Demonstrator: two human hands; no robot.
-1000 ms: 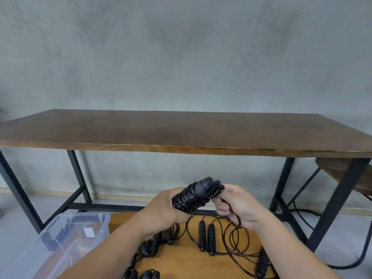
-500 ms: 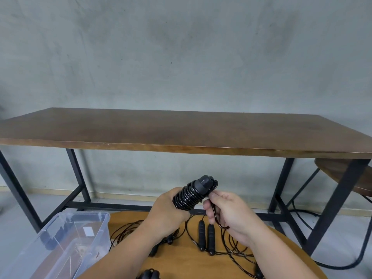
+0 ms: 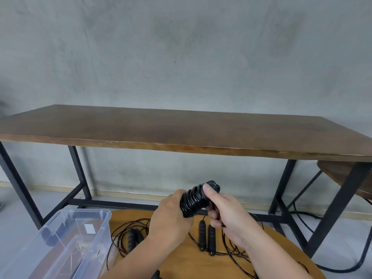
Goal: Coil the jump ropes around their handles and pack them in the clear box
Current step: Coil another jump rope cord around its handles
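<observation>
A black jump rope bundle point(image 3: 193, 202), its cord coiled tightly round the handles, is held up above the round wooden table point(image 3: 181, 260). My left hand point(image 3: 171, 220) grips its lower end. My right hand point(image 3: 225, 216) grips the upper end, thumb pressed on the coils near the tip. A pair of black handles point(image 3: 207, 236) lies side by side on the table below, with loose black cord point(image 3: 235, 250) looped around them. Another handle point(image 3: 131, 239) lies to the left among cord. The clear box point(image 3: 76, 244) stands at the lower left.
A long dark wooden table point(image 3: 181, 133) on black metal legs stands beyond, against a grey concrete wall. A wooden stool seat point(image 3: 342, 174) shows at the right. A black cable point(image 3: 302, 220) runs along the floor at the right.
My right hand has moved from below the bundle's tip up onto the coils, thumb now on top. The trailing cord end is no longer seen hanging from it.
</observation>
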